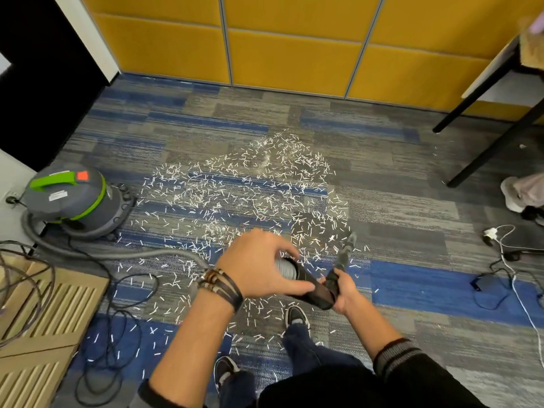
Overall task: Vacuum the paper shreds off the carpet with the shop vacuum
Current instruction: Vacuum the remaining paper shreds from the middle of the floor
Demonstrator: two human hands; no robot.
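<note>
White paper shreds (pixel 250 195) lie scattered widely over the blue and grey carpet (pixel 412 207), reaching down around my shoes. The grey and green shop vacuum (pixel 73 198) stands at the left, and its grey ribbed hose (pixel 117 254) curves across the floor to my hands. My left hand (pixel 262 265) grips the hose end where it meets the black handle piece (pixel 315 290). My right hand (pixel 346 291) grips that handle at the base of the dark wand (pixel 346 248), whose nozzle tip points down at the shreds.
Yellow padded wall panels (pixel 294 48) close the far side. Black table legs (pixel 485 148) stand at the right, with cables and a charger (pixel 497 260) on the floor nearby. Cardboard (pixel 38 334) and loose black cords (pixel 117 334) lie at the lower left. Another person's shoe (pixel 512 195) shows at the right edge.
</note>
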